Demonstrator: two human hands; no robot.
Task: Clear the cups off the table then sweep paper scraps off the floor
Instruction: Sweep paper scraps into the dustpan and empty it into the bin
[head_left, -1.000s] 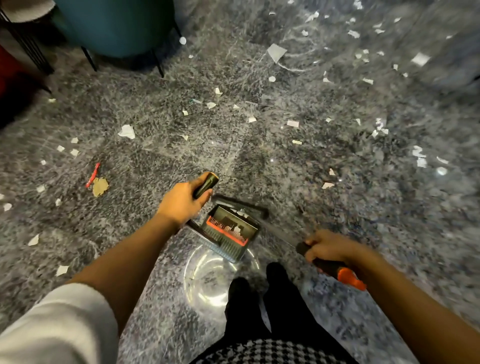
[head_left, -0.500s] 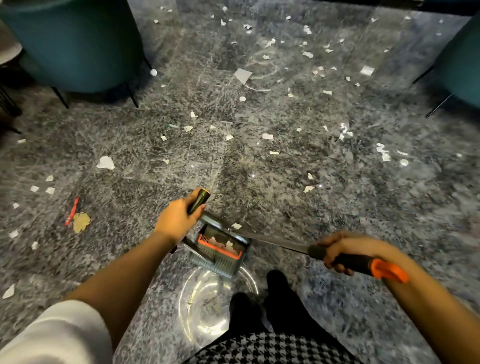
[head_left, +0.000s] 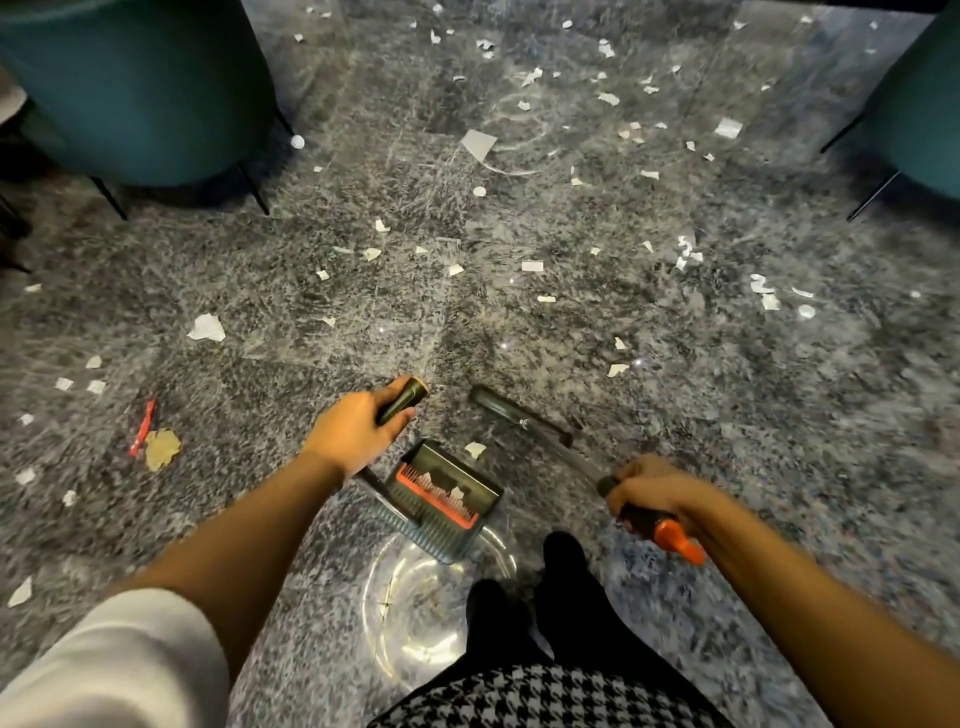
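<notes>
My left hand gripped the handle of the dark plastic dustpan, my right hand the orange-tipped broom; white paper scraps seemed light, skittish.

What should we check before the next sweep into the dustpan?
1. Left hand grips the dustpan handle: ok.
2. Right hand grips the broom: ok.
3. Broom head is beyond the scrap at the dustpan's mouth, ready to pull it in: ok.
4. Dustpan lip flat on the floor: cannot tell.
5. Floor free of scraps: not ok, many lie ahead.
</notes>
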